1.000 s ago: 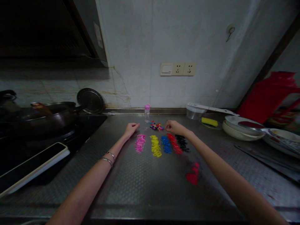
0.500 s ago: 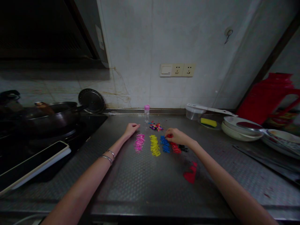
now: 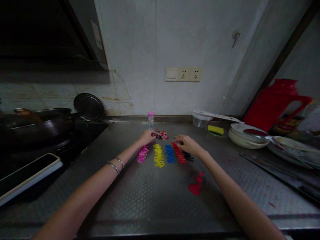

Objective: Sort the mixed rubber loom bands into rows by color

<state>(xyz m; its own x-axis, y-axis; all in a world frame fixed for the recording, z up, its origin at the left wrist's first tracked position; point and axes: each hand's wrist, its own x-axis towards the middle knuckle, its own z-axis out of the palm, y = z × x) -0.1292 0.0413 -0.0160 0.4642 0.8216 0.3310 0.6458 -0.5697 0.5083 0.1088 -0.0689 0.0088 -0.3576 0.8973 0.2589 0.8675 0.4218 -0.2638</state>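
Small thin coloured pieces, perhaps rubber bands, lie sorted in rows on the metal counter: a pink row [image 3: 142,154], a yellow row [image 3: 159,156], a blue row [image 3: 170,154], a red row [image 3: 180,155] and a black row [image 3: 188,156]. Behind them is a mixed-colour pile [image 3: 162,135]. My left hand [image 3: 147,136] has its fingertips pinched at the pile's left edge. My right hand [image 3: 187,144] is closed at the far end of the red row, fingers together. Anything in either pinch is too small to make out.
A clear bottle with a pink cap [image 3: 151,116] stands behind the pile. Red heart-shaped pieces [image 3: 196,186] lie near the front. On the right are a yellow sponge [image 3: 215,129], stacked bowls [image 3: 246,141] and a red thermos [image 3: 272,103]; on the left, a pan [image 3: 50,125] and a phone [image 3: 30,176].
My left hand has moved right to the mixed pile. My right hand has shifted from between the blue and red rows to the red row's far end. The view has turned slightly right.
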